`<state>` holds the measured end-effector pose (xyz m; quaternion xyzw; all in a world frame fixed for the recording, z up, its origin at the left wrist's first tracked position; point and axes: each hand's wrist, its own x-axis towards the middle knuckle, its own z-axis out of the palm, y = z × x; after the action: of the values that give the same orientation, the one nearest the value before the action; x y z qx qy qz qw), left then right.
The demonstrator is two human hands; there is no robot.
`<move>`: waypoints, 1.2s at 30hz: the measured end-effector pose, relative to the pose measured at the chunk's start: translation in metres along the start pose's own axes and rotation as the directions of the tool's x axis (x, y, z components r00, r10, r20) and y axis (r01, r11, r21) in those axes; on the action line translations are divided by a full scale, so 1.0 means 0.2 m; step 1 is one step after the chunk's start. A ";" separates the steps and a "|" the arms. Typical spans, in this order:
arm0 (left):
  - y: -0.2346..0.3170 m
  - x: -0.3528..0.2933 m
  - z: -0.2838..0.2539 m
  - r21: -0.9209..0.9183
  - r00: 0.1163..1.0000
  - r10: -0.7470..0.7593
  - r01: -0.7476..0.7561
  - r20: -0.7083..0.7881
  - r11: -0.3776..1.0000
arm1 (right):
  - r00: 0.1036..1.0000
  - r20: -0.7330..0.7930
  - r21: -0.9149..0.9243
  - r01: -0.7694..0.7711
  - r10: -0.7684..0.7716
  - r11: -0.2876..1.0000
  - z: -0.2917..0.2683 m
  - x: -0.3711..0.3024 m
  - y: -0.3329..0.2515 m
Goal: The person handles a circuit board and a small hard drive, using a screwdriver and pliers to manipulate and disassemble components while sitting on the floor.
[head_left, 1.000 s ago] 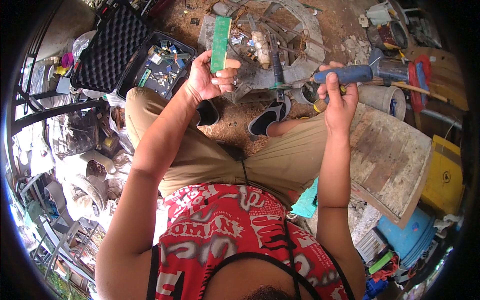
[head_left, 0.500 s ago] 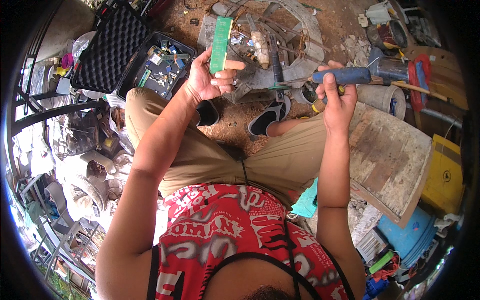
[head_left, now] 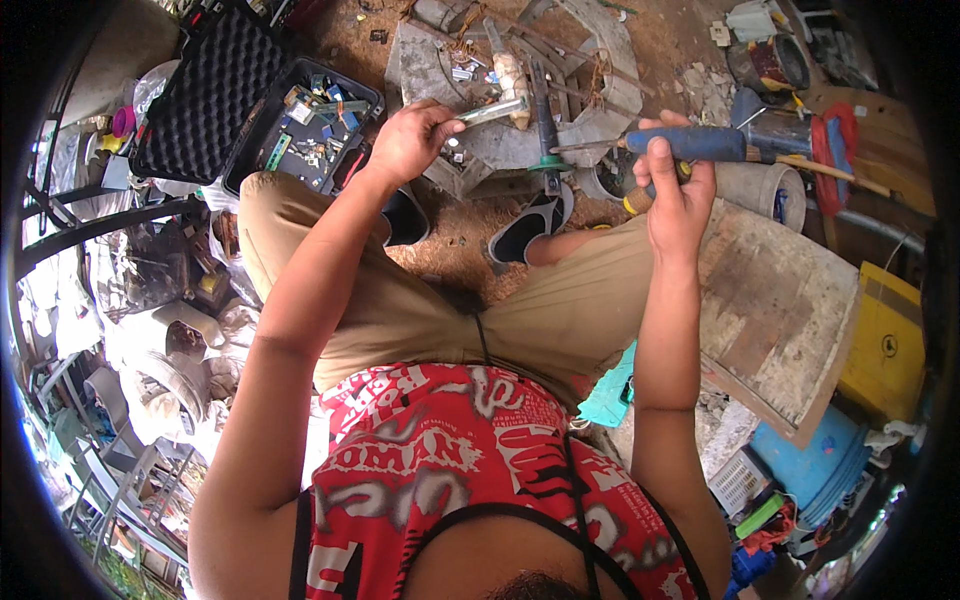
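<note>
My left hand (head_left: 408,143) pinches a narrow circuit board (head_left: 493,110) by one end, seen nearly edge-on, its far end over the round metal frame (head_left: 610,45). In my right hand (head_left: 676,195) is a blue-handled screwdriver (head_left: 690,143), its thin shaft pointing left. A yellow-and-black piece (head_left: 682,172) shows under its handle, partly hidden by my fingers. Between my hands, a dark bar-like tool (head_left: 543,115) with a green ring stands at the frame. A pale, wrapped lump (head_left: 511,80) lies beside it, partly behind the board.
To the left, an open black case (head_left: 215,100) with foam in its lid holds several small boards and parts. A worn wooden board (head_left: 775,310) lies right of my leg, near a yellow panel (head_left: 890,345), a blue bucket (head_left: 815,465) and a grey bucket (head_left: 775,195).
My left hand has turned the circuit board from upright, green face showing, to nearly edge-on and pointing right. My right hand stays in about the same place with the screwdriver.
</note>
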<state>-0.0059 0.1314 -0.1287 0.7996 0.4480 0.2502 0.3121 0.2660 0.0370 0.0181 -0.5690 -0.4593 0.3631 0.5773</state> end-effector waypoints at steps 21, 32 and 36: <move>0.01 0.01 0.10 0.188 0.998 0.064 -0.062 -0.007 0.980 | 0.954 0.225 -0.335 0.268 -0.200 0.903 0.33 0.10 0.11; 0.06 0.03 0.12 0.209 0.999 0.051 -0.046 -0.019 0.977 | 0.966 0.131 -0.409 0.258 -0.224 0.875 0.39 0.14 0.18; 0.05 0.04 0.12 0.185 1.000 0.018 -0.017 -0.002 0.983 | 0.970 0.101 -0.363 0.243 -0.222 0.899 0.44 0.13 0.18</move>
<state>0.0199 0.1272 -0.1378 0.8286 0.4627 0.2117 0.2333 0.1942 0.0938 -0.0204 -0.5988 -0.6008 0.2137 0.4845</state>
